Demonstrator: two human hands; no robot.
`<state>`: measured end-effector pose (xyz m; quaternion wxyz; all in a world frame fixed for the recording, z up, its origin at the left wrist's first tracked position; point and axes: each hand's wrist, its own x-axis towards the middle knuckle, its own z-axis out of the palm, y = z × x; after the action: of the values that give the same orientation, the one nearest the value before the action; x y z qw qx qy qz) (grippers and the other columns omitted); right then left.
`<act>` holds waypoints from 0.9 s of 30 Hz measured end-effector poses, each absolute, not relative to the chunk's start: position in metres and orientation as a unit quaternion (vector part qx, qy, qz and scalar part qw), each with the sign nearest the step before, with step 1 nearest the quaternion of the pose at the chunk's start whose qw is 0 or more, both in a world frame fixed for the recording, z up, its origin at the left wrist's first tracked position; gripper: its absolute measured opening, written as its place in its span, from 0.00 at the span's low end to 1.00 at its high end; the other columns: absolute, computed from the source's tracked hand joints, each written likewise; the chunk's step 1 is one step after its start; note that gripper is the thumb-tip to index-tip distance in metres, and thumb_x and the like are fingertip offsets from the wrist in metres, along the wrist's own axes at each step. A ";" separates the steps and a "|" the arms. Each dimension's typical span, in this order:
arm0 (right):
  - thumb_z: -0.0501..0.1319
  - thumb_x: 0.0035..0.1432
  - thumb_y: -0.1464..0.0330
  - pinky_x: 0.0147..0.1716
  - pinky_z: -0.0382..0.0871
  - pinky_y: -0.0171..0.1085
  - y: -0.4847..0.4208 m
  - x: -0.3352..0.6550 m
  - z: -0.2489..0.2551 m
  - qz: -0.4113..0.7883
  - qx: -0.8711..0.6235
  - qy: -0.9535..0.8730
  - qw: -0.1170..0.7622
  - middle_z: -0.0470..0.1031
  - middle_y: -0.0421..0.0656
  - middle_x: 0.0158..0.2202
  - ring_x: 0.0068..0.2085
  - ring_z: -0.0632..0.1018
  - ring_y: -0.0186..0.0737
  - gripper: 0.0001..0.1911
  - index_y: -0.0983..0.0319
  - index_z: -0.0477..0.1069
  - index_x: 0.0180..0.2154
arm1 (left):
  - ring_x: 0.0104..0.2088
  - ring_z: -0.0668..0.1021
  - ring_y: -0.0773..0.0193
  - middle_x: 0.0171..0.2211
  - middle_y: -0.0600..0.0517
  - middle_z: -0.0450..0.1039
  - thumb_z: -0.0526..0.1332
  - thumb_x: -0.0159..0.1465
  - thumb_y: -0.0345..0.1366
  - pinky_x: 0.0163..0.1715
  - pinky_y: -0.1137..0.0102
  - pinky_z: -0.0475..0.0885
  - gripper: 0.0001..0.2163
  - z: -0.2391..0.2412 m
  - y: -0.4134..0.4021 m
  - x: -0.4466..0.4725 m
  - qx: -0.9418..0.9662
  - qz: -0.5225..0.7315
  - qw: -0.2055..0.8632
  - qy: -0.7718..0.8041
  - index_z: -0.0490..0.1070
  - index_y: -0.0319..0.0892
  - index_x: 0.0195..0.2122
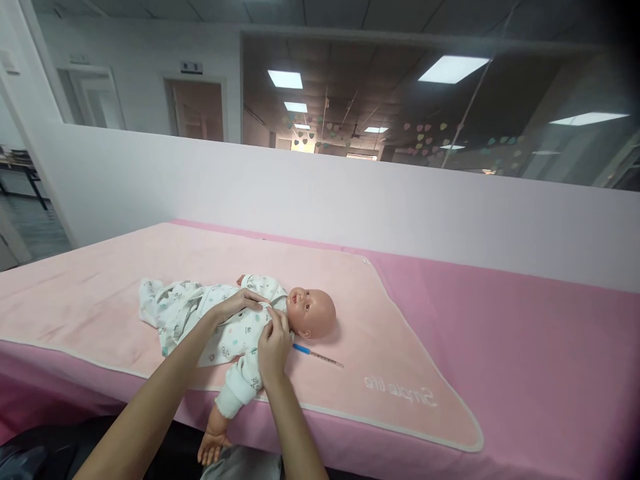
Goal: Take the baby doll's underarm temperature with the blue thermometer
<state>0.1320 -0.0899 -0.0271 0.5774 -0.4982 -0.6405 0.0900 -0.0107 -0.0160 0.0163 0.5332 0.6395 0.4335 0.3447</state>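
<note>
A baby doll (pixel 310 311) in a white patterned suit (pixel 200 313) lies on its back on a light pink blanket (pixel 350 373), head to the right. My left hand (pixel 240 303) rests on the doll's chest, fingers curled on the suit near the collar. My right hand (pixel 274 343) pinches the suit fabric at the collar, just below the doll's chin. One doll arm (pixel 220 427) hangs over the table's near edge. A thin thermometer with a blue end (pixel 317 355) lies on the blanket beside the doll's head.
The blanket covers a darker pink table sheet (pixel 525 347) that reaches right. A white half wall (pixel 350 193) with glass above runs behind the table. A doorway (pixel 197 110) stands at the far left.
</note>
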 end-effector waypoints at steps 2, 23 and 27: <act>0.47 0.56 0.76 0.43 0.65 0.37 -0.089 0.132 -0.028 0.089 -0.503 -0.641 0.573 0.73 0.47 0.44 0.45 0.73 0.41 0.22 0.61 0.71 0.47 | 0.36 0.75 0.60 0.31 0.51 0.78 0.65 0.47 0.36 0.40 0.69 0.67 0.14 0.016 -0.016 -0.010 0.643 0.347 0.530 0.431 0.79 0.39 0.36; 0.46 0.57 0.76 0.42 0.67 0.37 -0.090 0.134 -0.025 0.102 -0.512 -0.635 0.570 0.73 0.46 0.43 0.44 0.74 0.40 0.20 0.60 0.71 0.46 | 0.33 0.71 0.65 0.30 0.52 0.70 0.61 0.54 0.39 0.33 0.73 0.65 0.11 0.017 -0.025 -0.002 0.670 0.376 0.521 0.372 0.71 0.39 0.35; 0.47 0.58 0.75 0.43 0.68 0.37 -0.092 0.136 -0.025 0.112 -0.508 -0.633 0.573 0.73 0.47 0.44 0.45 0.74 0.40 0.19 0.60 0.71 0.46 | 0.30 0.70 0.66 0.28 0.52 0.69 0.62 0.56 0.43 0.31 0.74 0.64 0.17 0.013 -0.026 -0.001 0.660 0.385 0.524 0.376 0.69 0.39 0.44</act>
<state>0.1360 -0.0919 -0.0252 0.5735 -0.5081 -0.6328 0.1118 -0.0007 -0.0262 0.0129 0.5243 0.6598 0.3759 0.3853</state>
